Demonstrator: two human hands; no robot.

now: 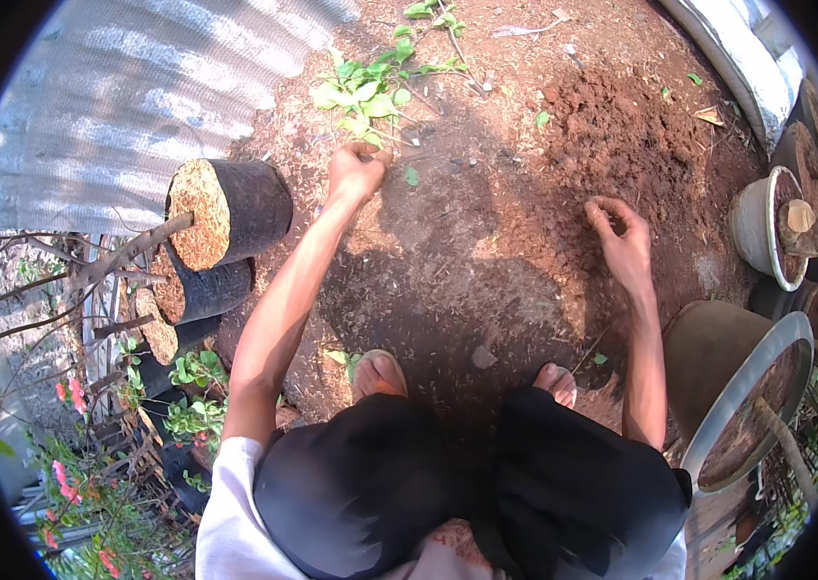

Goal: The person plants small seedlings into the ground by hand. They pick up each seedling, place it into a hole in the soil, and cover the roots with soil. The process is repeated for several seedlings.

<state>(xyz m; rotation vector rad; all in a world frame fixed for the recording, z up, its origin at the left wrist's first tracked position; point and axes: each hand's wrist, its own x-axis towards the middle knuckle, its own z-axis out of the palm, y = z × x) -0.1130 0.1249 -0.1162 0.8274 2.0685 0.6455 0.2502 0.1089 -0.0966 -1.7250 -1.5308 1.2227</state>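
My left hand (358,172) reaches down to the ground with its fingers curled. Its fingertips are at the lower edge of a cut leafy branch (369,98), and the picture does not settle whether they grip a stem. The branch has light green leaves and thin woody stems, and lies on the dirt. To the right, my right hand (624,235) hovers beside a patch of loose reddish soil (612,134). Its thumb and fingers are bent with a gap between them, and nothing shows in them. A second leafy stem (458,45) lies farther up.
Black plastic grow bags (257,210) with husk-like fill and woody stems stand at left, near a corrugated sheet (126,109). Pink flowers (64,482) grow below them. At right are a white pot (753,217) and a large rimmed pot (706,362). My sandalled feet (378,373) stand on the dirt.
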